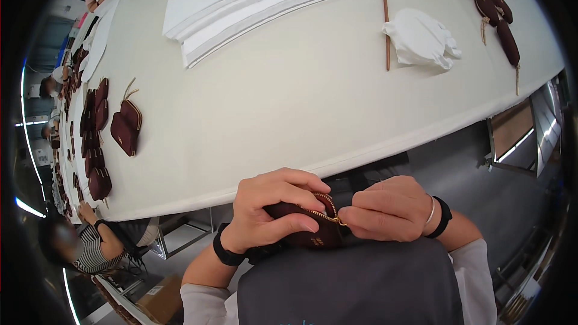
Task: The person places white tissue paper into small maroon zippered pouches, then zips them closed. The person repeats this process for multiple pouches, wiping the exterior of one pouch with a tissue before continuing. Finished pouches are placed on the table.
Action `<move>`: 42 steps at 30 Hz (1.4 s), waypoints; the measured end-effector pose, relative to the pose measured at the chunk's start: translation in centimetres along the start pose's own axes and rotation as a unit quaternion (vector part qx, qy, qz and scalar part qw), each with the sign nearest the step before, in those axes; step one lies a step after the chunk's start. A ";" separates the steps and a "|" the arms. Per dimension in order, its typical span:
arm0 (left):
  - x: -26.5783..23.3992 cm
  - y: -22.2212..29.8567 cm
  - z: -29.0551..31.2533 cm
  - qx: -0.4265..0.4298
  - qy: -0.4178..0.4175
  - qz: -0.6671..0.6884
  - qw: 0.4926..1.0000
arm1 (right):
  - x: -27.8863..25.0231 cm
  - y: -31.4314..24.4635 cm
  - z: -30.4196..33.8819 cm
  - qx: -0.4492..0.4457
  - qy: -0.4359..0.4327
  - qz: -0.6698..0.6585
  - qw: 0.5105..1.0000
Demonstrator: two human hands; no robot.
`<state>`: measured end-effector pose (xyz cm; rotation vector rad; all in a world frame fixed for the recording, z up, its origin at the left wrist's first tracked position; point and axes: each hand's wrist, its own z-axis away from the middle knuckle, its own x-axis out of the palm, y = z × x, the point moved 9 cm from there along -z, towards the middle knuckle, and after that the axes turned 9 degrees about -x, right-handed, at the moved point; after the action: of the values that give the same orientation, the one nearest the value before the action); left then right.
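The step in hand looks like working the zipper of 1 maroon pouch (pixel 328 236), which sits between the 2 hands, just off the near edge of the counter (pixel 271 114). The left hand (pixel 277 207) grips the pouch body, thumb on the near side and fingers across the far side. The right hand (pixel 388 210) is closed in a pinch at the gold zipper pull (pixel 342 223). The zipper is partly open, its gap facing up; the pull end points at the right hand. The long axis seems to run from left hand to right hand, though the left fingers hide part of it. The next move probably calls for a steady left grip and a smooth pull along the teeth.
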<state>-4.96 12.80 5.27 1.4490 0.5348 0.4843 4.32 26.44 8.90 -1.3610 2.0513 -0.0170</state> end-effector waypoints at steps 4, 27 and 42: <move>1.6 1.3 -0.2 -0.028 -0.044 -0.045 0.998 | -1.4 -0.3 -1.7 -0.027 -0.017 0.051 0.998; 1.0 3.4 -1.5 -0.014 -0.139 -0.118 0.983 | -1.6 0.1 -3.3 0.018 -0.036 0.049 0.998; 2.6 -0.9 -0.8 -0.112 -0.133 0.045 0.984 | -2.5 0.1 -3.7 -0.021 -0.052 0.020 0.998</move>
<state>-3.38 14.99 4.22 1.2986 0.1945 0.4011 2.82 27.28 13.06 -1.3175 2.0010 0.1134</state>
